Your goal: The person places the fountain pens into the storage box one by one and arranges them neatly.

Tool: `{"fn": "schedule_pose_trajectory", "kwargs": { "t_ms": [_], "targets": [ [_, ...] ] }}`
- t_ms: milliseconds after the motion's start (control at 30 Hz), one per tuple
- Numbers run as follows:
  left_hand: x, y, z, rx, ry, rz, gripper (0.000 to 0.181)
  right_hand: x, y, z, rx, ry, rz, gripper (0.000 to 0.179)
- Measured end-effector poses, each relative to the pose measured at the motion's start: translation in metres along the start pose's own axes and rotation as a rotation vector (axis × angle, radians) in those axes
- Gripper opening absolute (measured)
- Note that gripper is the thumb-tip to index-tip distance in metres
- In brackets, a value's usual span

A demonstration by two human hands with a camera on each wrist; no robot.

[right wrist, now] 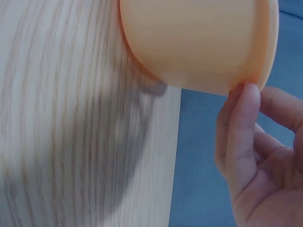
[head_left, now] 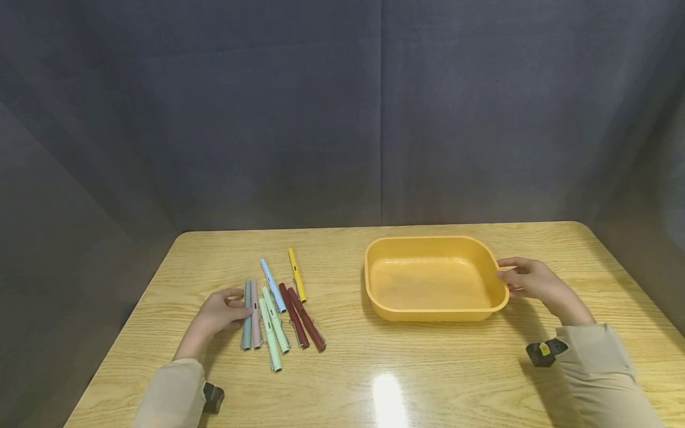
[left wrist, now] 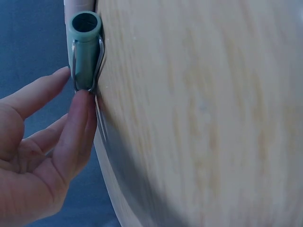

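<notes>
At the left of the table, my left hand [head_left: 218,310] has its thumb and fingers about a grey-green pen [head_left: 247,333]. In the left wrist view, the fingertips meet that pen's sides by its wire clip [left wrist: 101,52]. A pink pen [head_left: 256,327] lies right beside it. Over on the right, my right hand [head_left: 535,284] pinches the rim of a yellow plastic basin [head_left: 433,316] at its right end. The right wrist view has the fingers on the basin's outer wall [right wrist: 199,42], with the thumb at the rim.
Two light green pens [head_left: 272,339], a light blue pen [head_left: 274,286], a yellow pen [head_left: 297,276] and two dark red pens [head_left: 307,321] lie right of the pink pen. The basin stands on a wooden table [head_left: 342,356]. A dark curtain [head_left: 321,119] hangs behind.
</notes>
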State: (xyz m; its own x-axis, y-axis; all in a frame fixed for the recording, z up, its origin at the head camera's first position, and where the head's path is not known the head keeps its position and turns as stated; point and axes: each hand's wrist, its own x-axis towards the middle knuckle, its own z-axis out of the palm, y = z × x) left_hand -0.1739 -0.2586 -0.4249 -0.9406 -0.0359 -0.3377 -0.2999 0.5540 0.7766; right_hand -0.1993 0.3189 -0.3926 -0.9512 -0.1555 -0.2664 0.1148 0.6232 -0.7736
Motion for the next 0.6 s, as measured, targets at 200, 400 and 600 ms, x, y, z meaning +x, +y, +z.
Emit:
{"fn": "schedule_pose_trajectory", "kwargs": {
  "t_ms": [200,400,600],
  "targets": [
    [-0.002,0.004,0.002,0.012,0.003,-0.022,0.064,0.001,0.0,0.002,0.029,-0.011,-0.008,0.057],
    [-0.005,0.008,0.005,0.03,0.011,-0.033,0.057,0.001,-0.003,0.006,0.057,-0.011,-0.025,0.056],
    [-0.005,0.01,0.006,0.018,0.01,-0.037,0.056,0.002,-0.005,0.008,0.061,-0.013,-0.021,0.057]
  ]
}}
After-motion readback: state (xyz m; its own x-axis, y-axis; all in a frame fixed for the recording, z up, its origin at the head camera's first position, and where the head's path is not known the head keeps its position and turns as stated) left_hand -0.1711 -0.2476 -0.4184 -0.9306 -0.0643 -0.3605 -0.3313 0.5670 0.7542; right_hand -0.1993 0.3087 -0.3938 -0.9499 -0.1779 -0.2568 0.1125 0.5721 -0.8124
